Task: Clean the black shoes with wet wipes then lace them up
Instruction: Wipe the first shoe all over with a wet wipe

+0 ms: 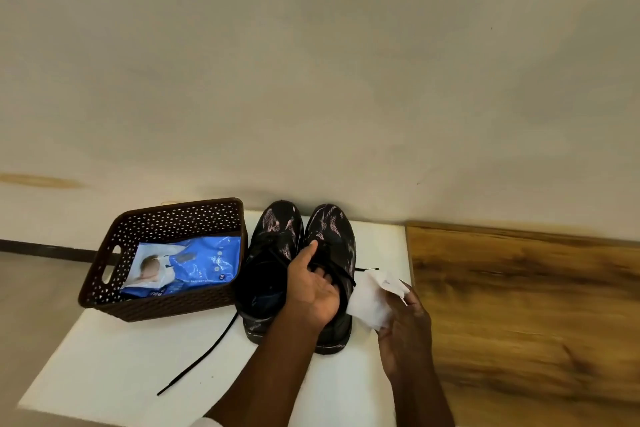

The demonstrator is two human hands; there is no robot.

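A loose black lace [204, 354] lies nearest on the white table [114, 367], running from the near left area up to the heel of the left shoe [268, 270]. The right hand [403, 333], near the table's right edge, pinches a white wipe [372, 302] between thumb and fingers; the wipe touches the side of the right shoe [334, 253]. The left hand [313, 291] grips the right shoe at its opening, fingers curled inside, thumb on the tongue. Both shoes stand side by side, touching, toes at the far edge; their toes show pale smears. A lace end [367, 269] trails off the right shoe toward the right edge. At the far left corner sits a brown basket [166, 305] holding a blue wipes pack [194, 267].
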